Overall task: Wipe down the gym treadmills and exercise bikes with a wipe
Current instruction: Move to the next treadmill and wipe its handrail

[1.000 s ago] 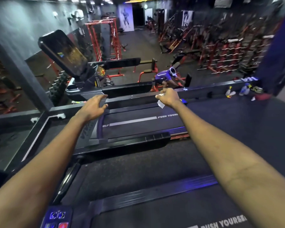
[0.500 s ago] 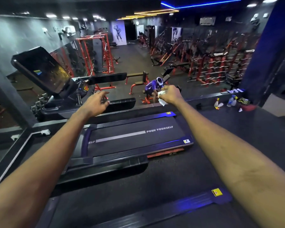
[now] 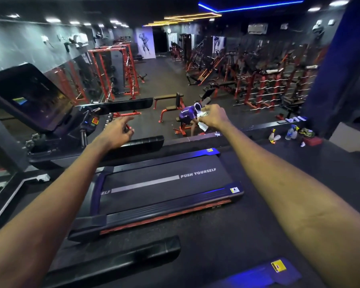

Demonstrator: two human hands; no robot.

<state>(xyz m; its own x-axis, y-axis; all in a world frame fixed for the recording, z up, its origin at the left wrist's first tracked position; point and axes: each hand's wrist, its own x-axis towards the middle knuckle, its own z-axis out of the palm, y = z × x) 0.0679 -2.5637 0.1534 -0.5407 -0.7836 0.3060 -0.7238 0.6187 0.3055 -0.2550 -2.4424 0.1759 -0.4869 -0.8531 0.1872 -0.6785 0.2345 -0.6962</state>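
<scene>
Console (image 3: 29, 96): far left, dark tilted screen. It fills more of the view than 1 s ago, so we've turned up toward this treadmill's front end.
L hand (image 3: 117, 132): empty, fingers loose & spread, index out. It has come up from belt level and hovers just above the near rail (image 3: 146, 142); contact can't be told.
Upper rail (image 3: 116, 105): runs right from the console, beyond L hand, apart from it.
Belt (image 3: 164, 183): "PUSH YOURSELF" deck lies below, between our forearms; nothing touches it.
Wipe (image 3: 203, 123): white, crumpled, up in the air, off every surface.
R hand (image 3: 214, 117): fingers curled round the wipe, same pinch as 1 s ago, only raised higher.
Meaning: we judge no wiping of this machine has begun; approach done, rails & console look like the first targets.
Edges: ledge (image 3: 247, 128) sits right behind the treadmill w/ a drop to the gym floor past it. R hand hangs over that line, so a dropped wipe is lost.
Spray bottles (image 3: 290, 133): on the ledge, far right, well apart.
Room: bare floor right of the deck gives R arm free swing. Closer rail (image 3: 112, 260) sits under L forearm, so sweep high there.
</scene>
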